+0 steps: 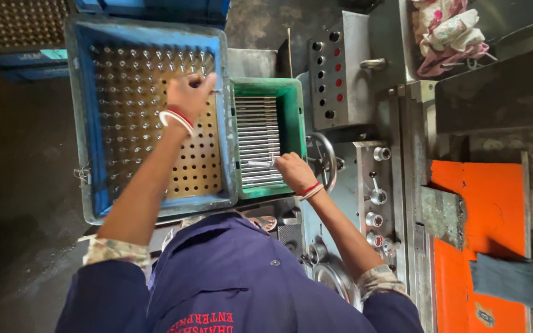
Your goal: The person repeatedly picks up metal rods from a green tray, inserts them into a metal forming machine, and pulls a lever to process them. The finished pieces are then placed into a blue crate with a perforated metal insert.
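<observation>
The right hand (294, 172) pinches one thin grey metal rod (260, 163) from the rows lying in the green plastic tray (294, 98), long axes running nine-to-three. At eleven o'clock, the left hand (189, 92), fingers curled, sets a pin into the perforated board inside the blue plastic crate (84, 123).

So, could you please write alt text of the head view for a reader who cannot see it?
A person's left hand reaches over a blue plastic crate holding a perforated board of upright metal pins, while the right hand picks at thin metal rods lying in a green plastic tray. A grey machine panel stands to the right.
</observation>
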Action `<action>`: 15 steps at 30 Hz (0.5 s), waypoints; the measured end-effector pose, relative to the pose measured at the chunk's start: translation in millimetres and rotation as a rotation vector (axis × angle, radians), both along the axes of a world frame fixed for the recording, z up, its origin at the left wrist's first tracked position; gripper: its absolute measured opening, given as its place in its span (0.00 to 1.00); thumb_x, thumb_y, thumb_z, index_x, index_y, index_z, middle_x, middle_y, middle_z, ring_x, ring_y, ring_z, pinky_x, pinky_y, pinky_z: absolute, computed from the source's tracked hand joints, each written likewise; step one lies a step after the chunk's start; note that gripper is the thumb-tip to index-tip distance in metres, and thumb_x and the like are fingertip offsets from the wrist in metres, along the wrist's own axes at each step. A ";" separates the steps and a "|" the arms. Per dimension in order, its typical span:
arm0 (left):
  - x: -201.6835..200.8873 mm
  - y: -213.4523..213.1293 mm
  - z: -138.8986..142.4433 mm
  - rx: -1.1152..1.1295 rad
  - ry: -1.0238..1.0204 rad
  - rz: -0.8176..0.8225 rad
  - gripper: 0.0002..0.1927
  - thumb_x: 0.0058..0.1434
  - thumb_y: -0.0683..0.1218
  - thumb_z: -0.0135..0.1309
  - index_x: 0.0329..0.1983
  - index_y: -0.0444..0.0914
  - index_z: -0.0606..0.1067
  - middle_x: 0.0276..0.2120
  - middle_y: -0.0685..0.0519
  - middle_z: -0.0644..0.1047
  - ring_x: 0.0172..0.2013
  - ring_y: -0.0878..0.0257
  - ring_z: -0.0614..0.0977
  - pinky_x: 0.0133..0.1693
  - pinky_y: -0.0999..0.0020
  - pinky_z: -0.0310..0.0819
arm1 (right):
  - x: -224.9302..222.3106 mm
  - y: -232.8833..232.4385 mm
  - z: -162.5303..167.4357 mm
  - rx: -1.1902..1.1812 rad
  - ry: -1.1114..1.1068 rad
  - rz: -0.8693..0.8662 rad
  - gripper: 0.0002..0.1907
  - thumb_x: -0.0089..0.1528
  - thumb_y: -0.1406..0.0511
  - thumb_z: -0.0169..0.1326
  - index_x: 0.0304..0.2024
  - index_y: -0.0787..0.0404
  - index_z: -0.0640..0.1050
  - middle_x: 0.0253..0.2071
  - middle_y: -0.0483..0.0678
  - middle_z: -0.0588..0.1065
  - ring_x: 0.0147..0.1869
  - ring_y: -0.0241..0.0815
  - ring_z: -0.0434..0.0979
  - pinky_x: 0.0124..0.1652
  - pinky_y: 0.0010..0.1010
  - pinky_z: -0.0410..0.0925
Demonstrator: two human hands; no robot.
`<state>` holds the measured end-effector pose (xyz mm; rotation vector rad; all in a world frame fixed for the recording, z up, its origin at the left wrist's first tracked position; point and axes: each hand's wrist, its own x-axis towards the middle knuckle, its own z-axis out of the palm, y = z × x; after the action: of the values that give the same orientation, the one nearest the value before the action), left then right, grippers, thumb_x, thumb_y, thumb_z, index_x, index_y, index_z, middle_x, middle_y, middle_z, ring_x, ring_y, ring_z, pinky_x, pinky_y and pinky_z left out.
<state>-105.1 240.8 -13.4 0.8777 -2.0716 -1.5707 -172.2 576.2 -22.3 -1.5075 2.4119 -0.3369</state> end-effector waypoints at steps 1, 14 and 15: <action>6.3 -11.4 -4.6 -0.113 -0.104 -0.046 0.18 0.64 0.57 0.63 0.35 0.36 0.84 0.27 0.48 0.82 0.29 0.55 0.83 0.37 0.60 0.77 | 1.7 0.6 -9.2 0.018 -0.022 0.029 0.03 0.62 0.68 0.53 0.36 0.61 0.77 0.36 0.53 0.75 0.45 0.57 0.74 0.46 0.45 0.69; -72.5 -25.5 -32.5 -0.533 -0.769 -0.272 0.11 0.63 0.47 0.58 0.46 0.39 0.83 0.49 0.40 0.80 0.51 0.42 0.82 0.49 0.48 0.78 | 33.7 12.2 -21.8 -0.125 -0.102 -0.139 0.04 0.58 0.66 0.59 0.32 0.60 0.79 0.34 0.52 0.74 0.44 0.55 0.76 0.45 0.43 0.70; -75.3 -25.2 -31.6 -0.553 -0.752 -0.280 0.11 0.64 0.47 0.57 0.46 0.39 0.83 0.49 0.40 0.80 0.51 0.42 0.82 0.49 0.49 0.78 | 37.0 16.1 -21.4 -0.154 -0.097 -0.174 0.03 0.59 0.66 0.59 0.33 0.60 0.79 0.34 0.52 0.73 0.43 0.55 0.76 0.43 0.43 0.70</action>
<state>-180.4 215.6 -45.1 1.0895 -3.0466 -0.7064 -135.2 592.3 -43.7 -1.3096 2.4936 -0.6311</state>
